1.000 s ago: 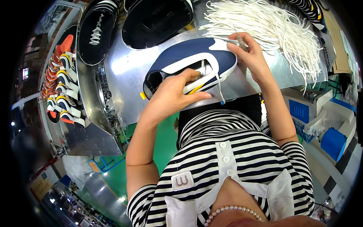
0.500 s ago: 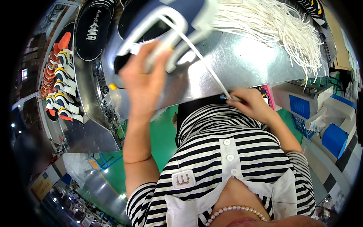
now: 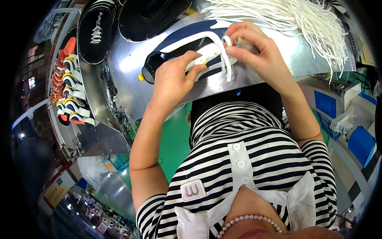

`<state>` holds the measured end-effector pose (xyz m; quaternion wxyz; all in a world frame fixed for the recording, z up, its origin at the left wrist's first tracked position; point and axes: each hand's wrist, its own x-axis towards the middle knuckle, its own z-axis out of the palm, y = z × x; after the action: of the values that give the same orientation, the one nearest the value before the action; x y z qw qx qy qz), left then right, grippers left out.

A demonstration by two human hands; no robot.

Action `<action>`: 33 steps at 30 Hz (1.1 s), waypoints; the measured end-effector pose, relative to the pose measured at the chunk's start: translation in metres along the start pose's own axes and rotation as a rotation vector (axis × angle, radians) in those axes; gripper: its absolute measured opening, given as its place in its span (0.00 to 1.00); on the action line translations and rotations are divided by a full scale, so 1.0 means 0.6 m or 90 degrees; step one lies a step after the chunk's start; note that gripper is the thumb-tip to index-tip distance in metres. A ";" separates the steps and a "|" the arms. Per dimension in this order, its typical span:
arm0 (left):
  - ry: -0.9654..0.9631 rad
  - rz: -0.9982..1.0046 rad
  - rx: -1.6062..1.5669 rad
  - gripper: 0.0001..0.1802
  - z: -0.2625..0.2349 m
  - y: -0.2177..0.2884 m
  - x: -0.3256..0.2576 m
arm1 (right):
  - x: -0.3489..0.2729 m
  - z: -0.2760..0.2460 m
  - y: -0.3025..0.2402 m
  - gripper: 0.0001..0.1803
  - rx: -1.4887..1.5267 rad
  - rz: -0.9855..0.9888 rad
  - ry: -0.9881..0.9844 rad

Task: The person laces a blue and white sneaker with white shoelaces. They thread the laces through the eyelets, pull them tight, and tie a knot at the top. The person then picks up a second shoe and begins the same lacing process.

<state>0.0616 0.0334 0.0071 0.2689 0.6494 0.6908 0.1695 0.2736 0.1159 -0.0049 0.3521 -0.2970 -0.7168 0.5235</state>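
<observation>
The navy shoe had dropped back onto the desk; my left hand gripped its side; right-hand fingers pinched the white lace above it; steady tension seemed wise.

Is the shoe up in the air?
No, the navy and white shoe lies on the shiny metal table, with the left hand pressing on it and the right hand pinching its white lace.

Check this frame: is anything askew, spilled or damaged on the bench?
Nothing stands out. The left hand steadies a navy and white shoe on the metal bench, while the right hand holds a white lace at it. The pile of white laces trails loosely over the bench's far edge, untidy but not spilled.
</observation>
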 end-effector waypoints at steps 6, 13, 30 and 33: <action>0.042 0.030 0.020 0.13 0.005 -0.009 0.001 | 0.012 -0.041 -0.016 0.06 0.134 0.079 0.006; 0.008 0.003 0.002 0.14 0.000 -0.008 0.010 | 0.045 -0.038 -0.023 0.07 0.311 0.169 -0.080; 0.032 0.086 0.014 0.14 -0.031 0.027 0.030 | 0.110 -0.046 -0.003 0.07 0.525 0.194 -0.047; 0.035 0.074 0.034 0.13 -0.032 0.027 0.030 | 0.109 -0.100 -0.014 0.07 0.616 0.107 -0.037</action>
<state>0.0633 0.0548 0.0292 0.2221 0.6907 0.6632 0.1839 0.2842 0.1981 0.0282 0.3858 -0.1411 -0.3743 0.8313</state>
